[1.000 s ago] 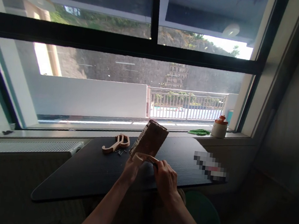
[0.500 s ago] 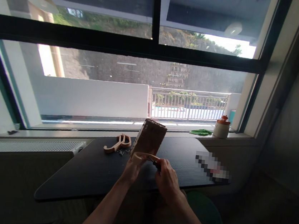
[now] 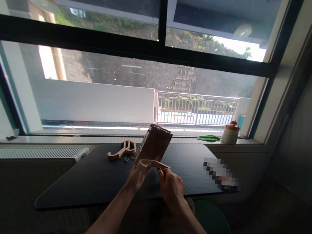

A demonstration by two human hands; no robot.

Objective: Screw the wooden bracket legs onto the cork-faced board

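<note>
Right hand [image 3: 172,188]: nearest to you, over the near edge of the tabletop. Its grip is pressed together around a small dark tool [image 3: 162,171]; you cannot tell what kind.
Left hand [image 3: 135,177]: just beside your right hand. Its grip is closed on the foot of the wooden board, and it steadies the curved wooden piece as well.
Curved wooden piece [image 3: 150,164]: pale and hook-shaped, it lies across the foot of the board between your hands. The tool's tip meets its right end.
Wooden board [image 3: 155,144]: brown, held on end above the tabletop and leaning slightly.
Green stool [image 3: 215,223]: low at your right, beneath the tabletop's edge.
Tabletop [image 3: 92,181]: dark, with a rounded left end.
Screws [image 3: 125,158]: a few small dark ones lying loose, just left of the board.
Second curved piece [image 3: 122,149]: flat on the tabletop, beyond the screws.
Blurred item [image 3: 221,174]: at the tabletop's right end. You cannot tell what it is.
Radiator [image 3: 28,151]: white, at the far left below the sill.
Jar [image 3: 230,134]: pale with an orange lid, standing on the sill at the far right.
Green cloth [image 3: 208,138]: lying on the sill just left of the jar.
</note>
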